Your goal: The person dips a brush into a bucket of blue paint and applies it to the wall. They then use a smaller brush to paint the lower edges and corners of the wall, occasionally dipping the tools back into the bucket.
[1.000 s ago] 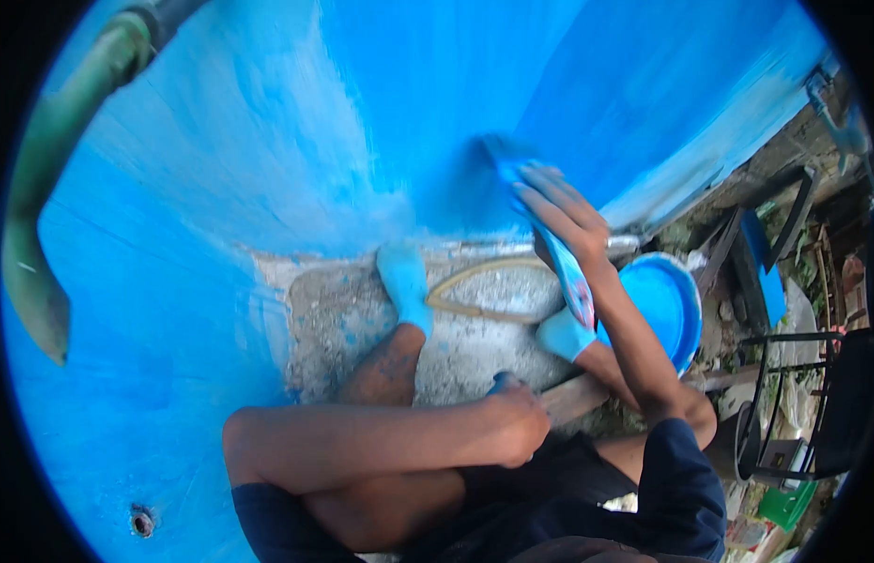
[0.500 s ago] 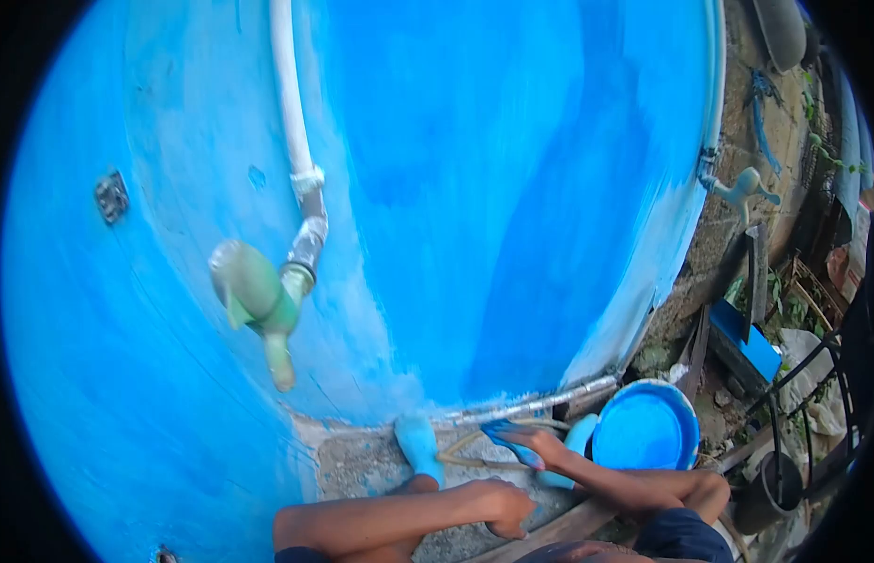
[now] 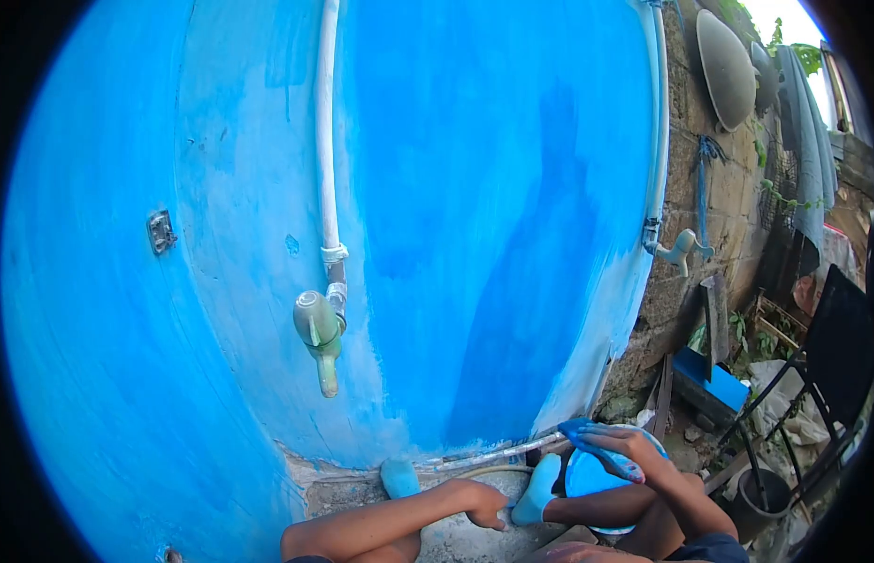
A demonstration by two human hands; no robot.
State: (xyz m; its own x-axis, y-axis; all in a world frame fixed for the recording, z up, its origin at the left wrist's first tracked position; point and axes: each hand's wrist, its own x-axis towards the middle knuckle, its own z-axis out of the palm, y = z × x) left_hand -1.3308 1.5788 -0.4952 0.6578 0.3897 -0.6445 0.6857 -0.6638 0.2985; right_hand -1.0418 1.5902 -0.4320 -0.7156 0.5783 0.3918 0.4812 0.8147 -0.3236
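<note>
A blue pad or sponge [image 3: 576, 432] is in my right hand [image 3: 627, 447], whose fingers press on it over the basin [image 3: 587, 480] of blue paint. My left hand [image 3: 488, 504] is closed above the concrete ground, near my blue-covered foot [image 3: 536, 490]; whatever it may hold is too small to make out. In front stands the wall [image 3: 437, 235], painted in lighter and darker blues, with a thin pipe [image 3: 512, 452] along its base. My other foot [image 3: 399, 479] is close to the wall.
A white pipe [image 3: 328, 131] runs down the wall to a greenish tap [image 3: 320, 338]. Another tap [image 3: 679, 249] is at the right corner. Farther right are a blue-topped block [image 3: 711, 379], a black chair [image 3: 841, 342] and a dark bucket [image 3: 762, 502].
My right hand has moved right with the blue pad, from beside my foot to over the basin. The view has shifted, showing more of the right side.
</note>
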